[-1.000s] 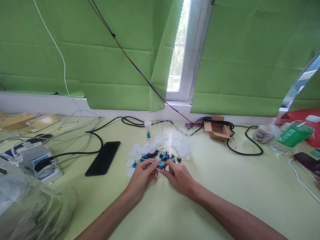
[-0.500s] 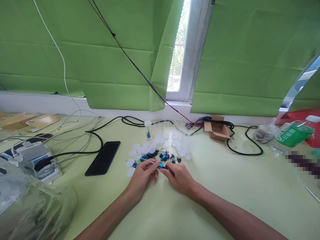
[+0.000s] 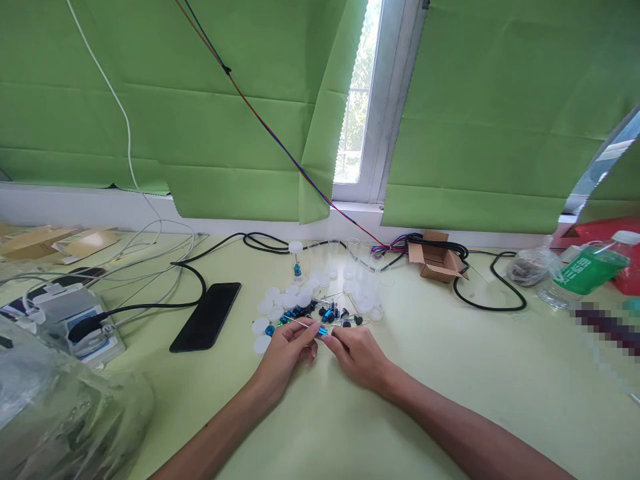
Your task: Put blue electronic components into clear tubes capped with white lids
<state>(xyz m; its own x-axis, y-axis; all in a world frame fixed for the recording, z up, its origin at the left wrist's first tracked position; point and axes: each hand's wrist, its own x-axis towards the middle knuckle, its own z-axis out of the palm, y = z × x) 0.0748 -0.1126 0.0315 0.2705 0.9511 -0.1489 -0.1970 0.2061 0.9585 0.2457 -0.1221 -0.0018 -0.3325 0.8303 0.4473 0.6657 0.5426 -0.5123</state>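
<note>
My left hand is closed, pinching a thin metal rod with a shiny blue cylinder on its end. The rod points up and to the left. My right hand is closed too, its thumb and forefinger at the cylinder's right end, which they cover. Just beyond my hands lies a pile of similar blue and black pieces with thin rods. Round white caps are spread left of the pile. Behind it stand clear tubes, and one capped tube has a blue piece inside.
A black phone lies to the left, near a power strip with cables. A clear plastic bag fills the near left corner. Farther right are a small open cardboard box, a black cable and a tilted bottle.
My right thumb and fingers have shifted slightly and now hide the black end that showed beside the blue cylinder. My left hand has stayed nearly still.
</note>
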